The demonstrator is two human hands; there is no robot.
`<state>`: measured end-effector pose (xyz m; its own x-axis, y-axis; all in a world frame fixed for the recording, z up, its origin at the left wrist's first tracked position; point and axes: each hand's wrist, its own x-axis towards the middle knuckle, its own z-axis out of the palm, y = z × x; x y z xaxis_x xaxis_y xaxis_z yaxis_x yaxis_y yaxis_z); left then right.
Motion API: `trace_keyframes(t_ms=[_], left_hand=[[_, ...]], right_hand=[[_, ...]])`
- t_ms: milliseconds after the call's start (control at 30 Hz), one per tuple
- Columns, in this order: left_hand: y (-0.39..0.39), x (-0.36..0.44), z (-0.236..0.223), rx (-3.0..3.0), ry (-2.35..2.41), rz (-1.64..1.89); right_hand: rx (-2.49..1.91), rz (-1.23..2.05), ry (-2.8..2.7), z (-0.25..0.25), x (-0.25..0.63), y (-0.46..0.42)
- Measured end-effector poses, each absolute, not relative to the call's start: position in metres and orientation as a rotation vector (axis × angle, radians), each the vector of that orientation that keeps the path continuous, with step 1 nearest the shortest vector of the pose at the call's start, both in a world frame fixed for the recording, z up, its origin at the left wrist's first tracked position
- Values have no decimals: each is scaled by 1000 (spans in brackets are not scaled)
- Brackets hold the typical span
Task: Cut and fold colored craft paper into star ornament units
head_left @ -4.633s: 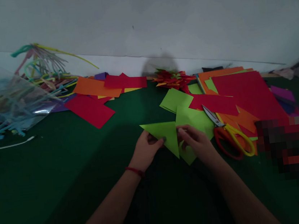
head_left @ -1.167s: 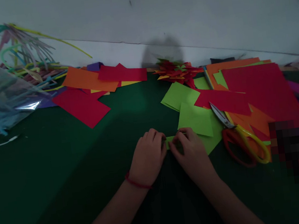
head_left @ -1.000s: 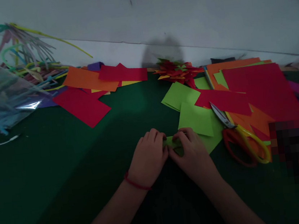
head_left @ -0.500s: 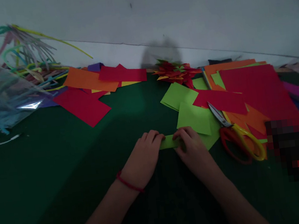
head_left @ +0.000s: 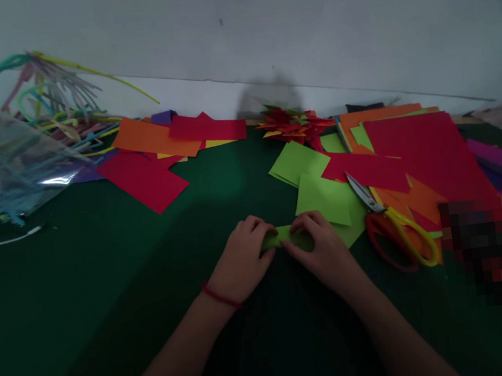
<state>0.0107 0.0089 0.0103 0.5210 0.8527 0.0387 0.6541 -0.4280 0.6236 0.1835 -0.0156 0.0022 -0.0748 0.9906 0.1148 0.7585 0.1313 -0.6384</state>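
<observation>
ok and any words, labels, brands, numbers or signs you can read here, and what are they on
None can be read: no text shows on the scissors, the sheets of red paper or the clear bag.
The dark item at the right edge is pixelated, so nothing there is readable.

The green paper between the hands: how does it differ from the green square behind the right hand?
The folded paper shows as a narrow band; the green square is broad and flat. The left hand and right hand hold the folded paper; the square lies on other green paper. Both are green.
</observation>
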Motion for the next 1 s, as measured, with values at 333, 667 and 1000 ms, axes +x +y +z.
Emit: trace_keyframes(t_ms=[333,667,1000], left_hand=[[13,4,7,2077,1170,608],[11,9,3,2284,1469,435],[13,6,20,1605,1347,678]], right_hand=[[-1702,614,-1876,-4,185,-14],[-1660,697,-1834,-2,188,-14],[-1631,642,-1294,16,185,-14]])
